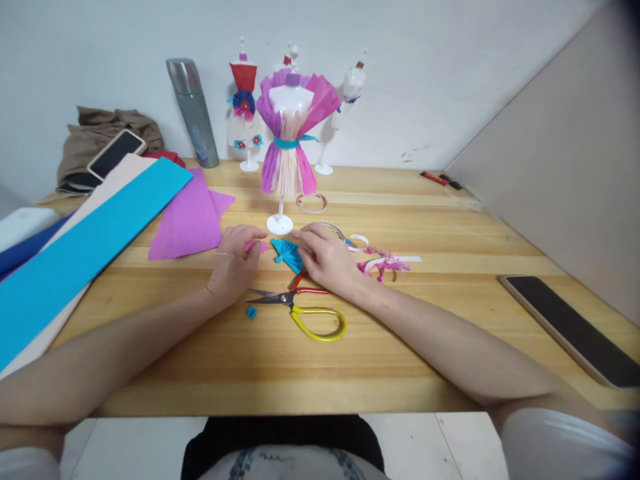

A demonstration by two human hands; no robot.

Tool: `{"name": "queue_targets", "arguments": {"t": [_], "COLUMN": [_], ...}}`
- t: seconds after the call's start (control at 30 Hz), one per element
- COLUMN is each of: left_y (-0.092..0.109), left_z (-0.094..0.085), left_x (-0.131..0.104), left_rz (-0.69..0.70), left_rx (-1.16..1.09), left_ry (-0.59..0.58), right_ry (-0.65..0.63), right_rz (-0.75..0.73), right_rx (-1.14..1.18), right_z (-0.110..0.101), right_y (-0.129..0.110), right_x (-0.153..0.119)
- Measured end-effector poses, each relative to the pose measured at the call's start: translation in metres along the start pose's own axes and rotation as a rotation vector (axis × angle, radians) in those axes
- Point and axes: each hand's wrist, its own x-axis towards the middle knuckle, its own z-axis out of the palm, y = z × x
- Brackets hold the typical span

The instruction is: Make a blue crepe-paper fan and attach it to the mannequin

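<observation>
My left hand [236, 259] lies on the table with its thumb and index finger apart; a small pink paper scrap [257, 247] shows between them. My right hand [326, 259] rests opposite, fingers loosely bent and apart, beside a pleated blue paper fan [287, 253] and partly over it. Just beyond both hands is the round white base of a mini dress form [291, 100] in a purple, pink and cream paper dress with a blue waistband. Scissors [286, 299] with red and yellow handles lie open below the hands, near a small blue paper piece [251, 312].
Blue crepe paper [100, 260] and purple paper [187, 223] lie at left. Behind stand a flask [195, 113] and other dress forms [245, 100]. Pink trimmings [385, 263] sit right of my hand. A phone [570, 327] is at far right, a partition [560, 153] beyond.
</observation>
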Motion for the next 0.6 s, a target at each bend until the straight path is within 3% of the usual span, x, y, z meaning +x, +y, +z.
{"name": "queue_targets", "arguments": {"t": [0.3, 0.6], "left_y": [-0.0023, -0.0005], "left_z": [0.0013, 0.0047], "left_x": [-0.0029, -0.0037], "left_rz": [0.086, 0.171], "left_rx": [0.043, 0.026], "left_ry": [-0.081, -0.182], "right_ry": [0.149, 0.083], "right_rz": [-0.104, -0.017], "right_rx": [0.081, 0.150], "right_z": [0.0032, 0.0086], "right_y": [0.0027, 0.0032], "right_x": [-0.0067, -0.0092]}}
